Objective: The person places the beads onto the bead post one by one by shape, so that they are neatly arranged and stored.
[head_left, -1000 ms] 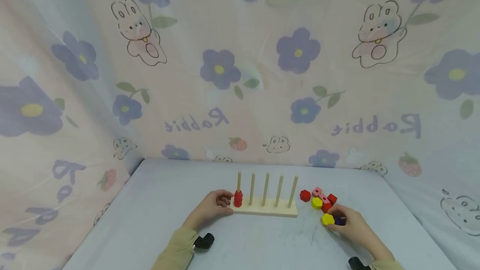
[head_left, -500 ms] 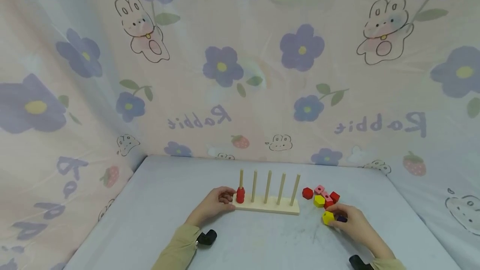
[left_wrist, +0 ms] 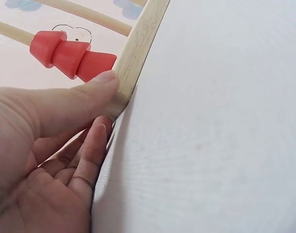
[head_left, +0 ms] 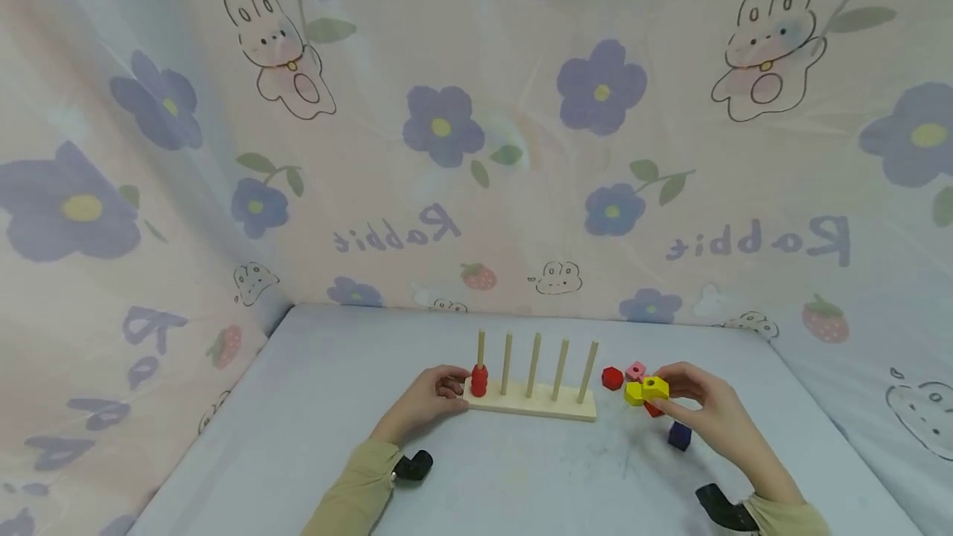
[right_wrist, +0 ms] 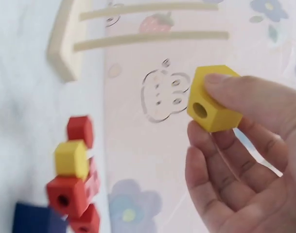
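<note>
A pale wooden peg stand (head_left: 536, 409) with several upright pegs sits mid-table in the head view. Red beads (head_left: 480, 381) are stacked on its leftmost peg. My left hand (head_left: 430, 395) pinches the stand's left end; in the left wrist view the thumb lies on the base's edge near the red beads (left_wrist: 70, 54), fingertips at its corner. My right hand (head_left: 711, 408) holds a yellow hexagonal bead (right_wrist: 224, 115) between thumb and fingers, raised off the table, its hole showing. In the head view this bead overlaps the loose beads behind it.
Right of the stand lie a red bead (head_left: 612, 378), a pink block (head_left: 635, 370), another yellow bead (head_left: 634, 394) and more red beads (right_wrist: 67, 195). A dark blue block (head_left: 680, 435) lies nearer the front. Behind the table hangs a patterned curtain (head_left: 521, 205).
My right hand has lifted the yellow bead up and away from the dark blue block, which now shows uncovered on the table. The left hand keeps its place at the stand.
</note>
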Demonstrator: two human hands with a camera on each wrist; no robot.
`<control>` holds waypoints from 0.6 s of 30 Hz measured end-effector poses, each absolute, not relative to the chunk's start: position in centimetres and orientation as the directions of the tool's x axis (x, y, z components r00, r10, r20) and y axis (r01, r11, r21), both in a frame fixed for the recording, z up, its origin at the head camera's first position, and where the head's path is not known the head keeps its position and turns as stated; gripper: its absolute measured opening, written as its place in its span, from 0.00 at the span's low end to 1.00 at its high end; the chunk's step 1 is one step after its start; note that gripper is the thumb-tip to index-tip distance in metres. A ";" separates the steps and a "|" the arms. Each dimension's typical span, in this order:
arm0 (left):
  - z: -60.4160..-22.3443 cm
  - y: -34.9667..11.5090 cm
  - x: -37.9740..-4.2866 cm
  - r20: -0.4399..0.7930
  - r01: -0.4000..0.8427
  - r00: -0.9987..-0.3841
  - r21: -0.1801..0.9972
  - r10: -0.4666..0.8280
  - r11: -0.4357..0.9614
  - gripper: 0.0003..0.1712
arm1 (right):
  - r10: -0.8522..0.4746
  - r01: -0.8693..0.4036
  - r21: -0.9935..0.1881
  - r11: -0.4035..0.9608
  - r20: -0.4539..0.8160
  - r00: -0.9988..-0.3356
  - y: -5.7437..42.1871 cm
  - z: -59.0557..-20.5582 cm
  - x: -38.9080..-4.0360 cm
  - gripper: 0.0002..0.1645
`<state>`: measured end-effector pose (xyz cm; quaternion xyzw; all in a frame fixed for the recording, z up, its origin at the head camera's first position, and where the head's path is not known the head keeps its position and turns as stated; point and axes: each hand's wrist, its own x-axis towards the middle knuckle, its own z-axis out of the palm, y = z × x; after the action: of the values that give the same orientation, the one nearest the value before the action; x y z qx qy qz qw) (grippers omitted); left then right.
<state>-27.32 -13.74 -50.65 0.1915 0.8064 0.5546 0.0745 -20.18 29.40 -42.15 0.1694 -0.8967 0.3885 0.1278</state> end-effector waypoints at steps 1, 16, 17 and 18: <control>-50.7 -13.7 -27.4 0.092 0.226 -0.915 0.923 0.393 0.311 0.27 | -0.208 -0.416 -0.653 0.633 0.374 -0.904 29.1 -41.7 -20.2 0.18; -50.3 -13.7 -27.1 0.103 0.243 -0.909 0.918 0.404 0.314 0.28 | -0.281 -0.577 -0.743 0.339 0.505 -0.816 21.1 -37.5 -22.7 0.23; -50.3 -13.7 -27.1 0.108 0.248 -0.908 0.917 0.405 0.312 0.28 | -0.283 -0.578 -0.749 0.323 0.506 -0.815 20.4 -37.4 -22.9 0.23; -50.3 -13.7 -27.2 0.107 0.248 -0.907 0.918 0.407 0.310 0.28 | -0.287 -0.578 -0.755 0.309 0.505 -0.814 19.8 -37.3 -23.1 0.22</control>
<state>-27.19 -13.66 -50.35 0.2033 0.8060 0.5512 0.0724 -23.07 19.77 -37.28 0.2715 -0.7970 0.5212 0.1394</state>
